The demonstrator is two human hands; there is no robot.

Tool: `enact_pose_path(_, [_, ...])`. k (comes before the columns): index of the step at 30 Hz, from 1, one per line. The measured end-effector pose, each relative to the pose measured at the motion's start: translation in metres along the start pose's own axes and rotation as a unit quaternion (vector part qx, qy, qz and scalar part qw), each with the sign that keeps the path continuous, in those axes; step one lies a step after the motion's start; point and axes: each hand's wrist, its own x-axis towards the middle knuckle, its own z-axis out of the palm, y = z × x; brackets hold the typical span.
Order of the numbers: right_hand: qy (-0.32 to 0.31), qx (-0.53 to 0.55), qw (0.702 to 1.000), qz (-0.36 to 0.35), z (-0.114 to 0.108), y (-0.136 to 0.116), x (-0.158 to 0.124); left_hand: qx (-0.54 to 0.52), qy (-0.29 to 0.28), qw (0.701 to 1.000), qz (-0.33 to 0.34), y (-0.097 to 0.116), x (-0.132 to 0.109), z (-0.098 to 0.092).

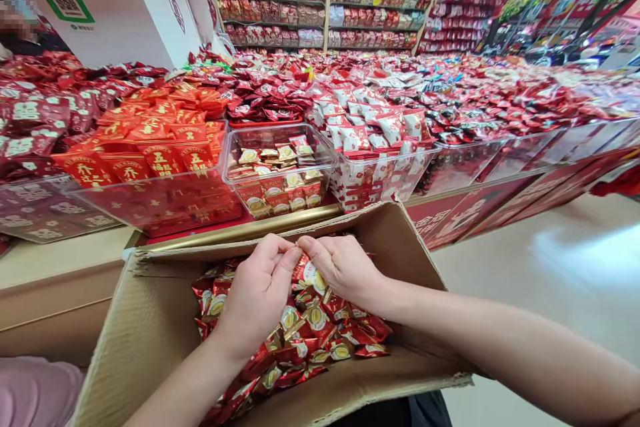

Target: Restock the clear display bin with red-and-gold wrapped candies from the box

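My left hand [259, 297] and my right hand [346, 268] meet over an open cardboard box [145, 320]. Thumbs and fingers of both pinch the top edge of a red-and-gold candy packet [309, 273], whose lower part shows between them. Beneath lie many loose candy packets [320, 320] of the same look, filling the box. Just beyond the box's far edge stands a clear plastic bin [277, 180] with similar packets, the front ones lined up in rows.
Left of that bin is a bin of orange-red packets [155, 147]; to its right, one of white-and-red packets [380, 127]. More bins run along the counter. Stocked shelves [327, 0] rise behind. A white panel with a QR code [67, 0] stands back left, partly hiding a person.
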Motion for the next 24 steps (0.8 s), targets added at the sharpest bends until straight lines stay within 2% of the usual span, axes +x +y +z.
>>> enact_pose_path(3, [0.040, 0.078, 0.994, 0.062, 0.007, 0.000, -0.002, -0.089, 0.008, 0.996, -0.031, -0.004, -0.002, 0.005])
enact_pose_path(5, [0.060, 0.138, 0.983, 0.108, 0.011, 0.002, -0.003, -0.154, -0.017, 0.986, -0.053, -0.008, -0.005, 0.012])
enact_pose_path(8, [0.036, 0.190, 0.973, 0.128, 0.014, 0.006, -0.005, -0.221, -0.065, 0.970, -0.072, -0.012, -0.010, 0.022])
enact_pose_path(12, [-0.033, 0.233, 0.967, 0.101, 0.009, 0.010, -0.007, -0.182, -0.086, 0.976, -0.079, -0.014, -0.012, 0.021])
enact_pose_path(16, [-0.080, 0.373, 0.920, 0.089, -0.002, 0.010, -0.001, -0.143, -0.110, 0.981, -0.073, -0.013, -0.010, 0.007])
enact_pose_path(21, [-0.057, 0.425, 0.893, 0.140, -0.012, 0.012, 0.010, -0.161, -0.101, 0.976, -0.107, -0.010, -0.004, -0.007])
enact_pose_path(24, [-0.048, 0.465, 0.867, 0.170, -0.016, 0.011, 0.015, -0.194, -0.094, 0.971, -0.103, -0.004, 0.000, -0.009])
